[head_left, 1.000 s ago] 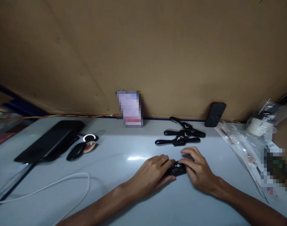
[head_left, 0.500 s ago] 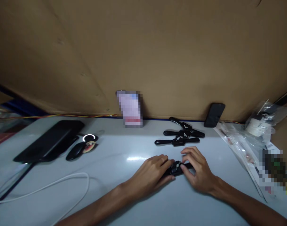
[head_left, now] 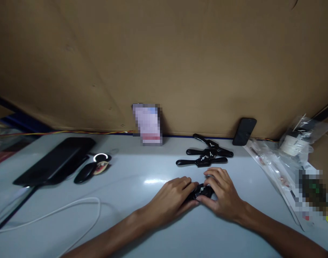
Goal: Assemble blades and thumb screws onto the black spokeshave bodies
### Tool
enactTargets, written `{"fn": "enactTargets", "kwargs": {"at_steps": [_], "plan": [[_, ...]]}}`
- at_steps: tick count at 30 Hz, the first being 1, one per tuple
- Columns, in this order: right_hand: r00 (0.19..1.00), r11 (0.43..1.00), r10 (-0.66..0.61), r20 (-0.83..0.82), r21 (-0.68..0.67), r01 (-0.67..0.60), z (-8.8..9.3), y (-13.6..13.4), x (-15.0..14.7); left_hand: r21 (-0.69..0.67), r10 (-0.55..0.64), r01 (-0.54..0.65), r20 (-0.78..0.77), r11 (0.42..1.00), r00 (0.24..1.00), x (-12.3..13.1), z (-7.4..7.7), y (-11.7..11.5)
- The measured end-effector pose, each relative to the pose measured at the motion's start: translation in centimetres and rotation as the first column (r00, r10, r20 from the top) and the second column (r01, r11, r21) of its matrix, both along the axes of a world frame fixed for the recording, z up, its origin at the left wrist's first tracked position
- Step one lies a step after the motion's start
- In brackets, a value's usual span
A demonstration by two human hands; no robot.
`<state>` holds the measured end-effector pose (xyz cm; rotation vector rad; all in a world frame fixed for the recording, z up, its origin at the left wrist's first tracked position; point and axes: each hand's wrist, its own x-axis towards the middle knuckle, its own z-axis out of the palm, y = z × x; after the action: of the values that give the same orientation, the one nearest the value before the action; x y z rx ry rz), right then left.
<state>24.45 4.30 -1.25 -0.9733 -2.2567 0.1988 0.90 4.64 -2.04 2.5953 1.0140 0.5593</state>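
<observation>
A black spokeshave (head_left: 201,193) with a small silvery part at its centre lies at the front middle of the table, largely covered by my hands. My left hand (head_left: 174,196) is closed over its left handle, palm down. From the other side my right hand (head_left: 223,195) grips the body and right handle, thumb at the near edge and fingers curled over the far edge. Just behind, three more black spokeshaves lie close together: a near one (head_left: 203,162), a middle one (head_left: 210,153) and a tilted far one (head_left: 200,138).
Against the cardboard wall (head_left: 180,71) lean a blurred-out phone (head_left: 148,123) and a black phone (head_left: 244,131). Plastic packaging (head_left: 277,175) and a white roll (head_left: 293,143) lie right. On the left are a black lamp-like device (head_left: 55,161), a mouse (head_left: 85,172) and a white cable (head_left: 98,211).
My right hand has shifted slightly left along the spokeshave, its thumb now nearer my left thumb and covering more of the body. My left hand has stayed in place.
</observation>
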Motion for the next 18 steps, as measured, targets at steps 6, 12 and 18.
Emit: {"fn": "enactTargets", "kwargs": {"at_steps": [6, 12, 18], "plan": [[0.998, 0.998, -0.067, 0.016, 0.01, 0.067, -0.1, 0.1, -0.4, 0.003, -0.008, 0.008, 0.0, 1.0, 1.0, 0.0, 0.1, 0.0], [0.987, 0.992, 0.13, -0.09, 0.007, -0.13, 0.5, 0.0, 0.7, 0.005, 0.004, -0.004, -0.012, 1.0, 1.0, -0.1, -0.1, 0.0], [0.983, 0.99, 0.136, -0.125, -0.026, -0.14, 0.5, 0.0, 1.0, -0.001, 0.005, -0.005, -0.012, 1.0, 1.0, 0.0, 0.0, 0.0]]}}
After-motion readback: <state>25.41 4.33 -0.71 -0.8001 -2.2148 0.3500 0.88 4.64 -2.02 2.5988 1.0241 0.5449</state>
